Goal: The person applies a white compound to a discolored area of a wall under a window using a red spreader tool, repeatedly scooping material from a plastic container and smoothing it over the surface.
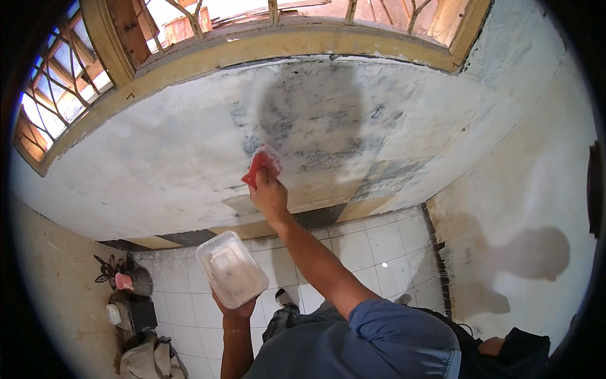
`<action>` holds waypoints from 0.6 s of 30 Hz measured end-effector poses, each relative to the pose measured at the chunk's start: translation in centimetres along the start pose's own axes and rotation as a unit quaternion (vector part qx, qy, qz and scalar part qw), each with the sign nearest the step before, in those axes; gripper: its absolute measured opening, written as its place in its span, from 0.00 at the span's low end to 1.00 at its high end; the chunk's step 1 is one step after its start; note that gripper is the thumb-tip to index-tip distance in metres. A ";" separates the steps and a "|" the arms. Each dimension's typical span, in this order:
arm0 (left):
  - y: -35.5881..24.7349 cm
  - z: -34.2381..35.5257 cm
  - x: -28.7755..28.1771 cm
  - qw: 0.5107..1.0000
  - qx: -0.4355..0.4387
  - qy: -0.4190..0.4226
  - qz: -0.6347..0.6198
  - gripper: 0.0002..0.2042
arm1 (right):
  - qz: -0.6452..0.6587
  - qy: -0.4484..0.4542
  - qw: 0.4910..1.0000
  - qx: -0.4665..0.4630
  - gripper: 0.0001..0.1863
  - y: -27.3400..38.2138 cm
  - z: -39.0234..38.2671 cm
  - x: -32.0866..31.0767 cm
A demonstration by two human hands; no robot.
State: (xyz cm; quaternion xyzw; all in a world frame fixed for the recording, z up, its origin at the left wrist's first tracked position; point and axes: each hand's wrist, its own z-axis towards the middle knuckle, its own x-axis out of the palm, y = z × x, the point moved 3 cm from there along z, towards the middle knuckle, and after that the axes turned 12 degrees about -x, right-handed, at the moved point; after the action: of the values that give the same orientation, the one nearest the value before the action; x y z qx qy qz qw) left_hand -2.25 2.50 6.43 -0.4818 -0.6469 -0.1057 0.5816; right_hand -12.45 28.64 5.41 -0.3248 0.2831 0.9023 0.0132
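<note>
My right hand (268, 192) reaches forward and presses a red-handled scraper (260, 165) flat against the white plastered wall (164, 158), below the window. Grey patches show through the plaster around the blade. My left hand (233, 309) holds up from below a clear rectangular plastic tub (230, 270) with white putty inside, at waist height. My shadow falls on the wall above the scraper.
A yellow wooden window frame (265, 44) runs along the top of the wall. The floor has white tiles (385, 243). A small fan and black boxes (129, 297) sit at the lower left, with a bag below them. A side wall (524, 189) stands on the right.
</note>
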 end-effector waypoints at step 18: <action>1.2 -0.7 -1.1 0.998 0.021 -0.055 0.001 0.29 | -0.102 -0.139 0.985 0.027 0.13 -17.0 -1.2 -3.5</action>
State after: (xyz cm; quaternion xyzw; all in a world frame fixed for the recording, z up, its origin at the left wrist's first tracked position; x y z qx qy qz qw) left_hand -1.05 2.04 5.20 -0.4756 -0.6795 -0.0647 0.5549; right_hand -5.44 42.87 -1.80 -0.2227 0.2678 0.9248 0.1530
